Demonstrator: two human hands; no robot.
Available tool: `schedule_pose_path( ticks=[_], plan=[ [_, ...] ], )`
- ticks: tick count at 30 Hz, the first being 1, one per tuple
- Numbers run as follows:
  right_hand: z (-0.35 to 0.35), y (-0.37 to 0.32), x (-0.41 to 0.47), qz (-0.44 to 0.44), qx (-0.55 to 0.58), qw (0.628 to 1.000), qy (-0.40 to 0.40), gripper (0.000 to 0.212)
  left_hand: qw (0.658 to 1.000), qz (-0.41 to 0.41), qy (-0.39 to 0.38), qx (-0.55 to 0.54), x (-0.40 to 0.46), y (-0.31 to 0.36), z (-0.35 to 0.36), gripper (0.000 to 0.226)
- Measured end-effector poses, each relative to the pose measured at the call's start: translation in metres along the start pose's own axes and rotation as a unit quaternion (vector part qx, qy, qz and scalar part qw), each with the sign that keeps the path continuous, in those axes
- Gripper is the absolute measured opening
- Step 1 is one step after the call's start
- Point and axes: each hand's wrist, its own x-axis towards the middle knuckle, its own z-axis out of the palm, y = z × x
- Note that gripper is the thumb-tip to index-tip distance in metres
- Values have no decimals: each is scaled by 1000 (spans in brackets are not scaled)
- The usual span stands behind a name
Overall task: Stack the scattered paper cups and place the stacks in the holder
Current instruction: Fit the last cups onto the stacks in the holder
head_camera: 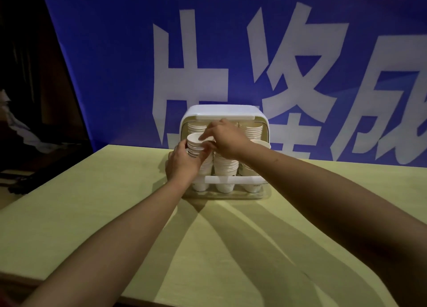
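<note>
A white cup holder [221, 112] with an open front stands at the far edge of the table. Inside it are stacks of white paper cups: a back row [254, 132] and a front row [225, 168] behind a white rail. My left hand [184, 163] grips a stack of paper cups [194, 145] at the holder's front left. My right hand [225, 138] reaches over from the right, its fingers touching the rim of that stack's top cup. The lower part of the held stack is hidden by my left hand.
The yellow-green table [115, 214] stretches toward me, crossed by my forearms and their shadows. A blue banner [115, 64] with large white characters hangs behind the holder. Dark clutter [27, 126] lies beyond the table's left edge.
</note>
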Motion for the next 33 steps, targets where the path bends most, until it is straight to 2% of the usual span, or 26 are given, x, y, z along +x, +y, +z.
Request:
schedule_pose_path(
  ticks=[4, 7, 16, 22, 25, 28, 33],
  plan=[
    [6, -2, 7, 1, 4, 999, -51, 24, 999, 20, 4, 26, 1, -1, -1, 76],
    [4, -2, 8, 9, 10, 1000, -27, 21, 999, 17, 1, 44, 3, -1, -2, 74],
    [-23, -4, 13, 28, 95, 995, 28, 32, 999, -11, -14, 44, 7, -1, -1, 77],
    [-13, -4, 6, 40, 103, 992, -56, 25, 998, 50, 14, 23, -3, 3, 3, 91],
    [-5, -5, 5, 43, 98, 991, -83, 22, 999, 38, 19, 5, 0, 6, 7, 84],
    [-7, -7, 7, 43, 84, 993, -66, 23, 999, 37, 17, 9, 2, 9, 8, 81],
    [-17, -3, 9, 39, 77, 996, 10, 27, 999, 30, 24, 2, 0, 9, 11, 77]
  ],
)
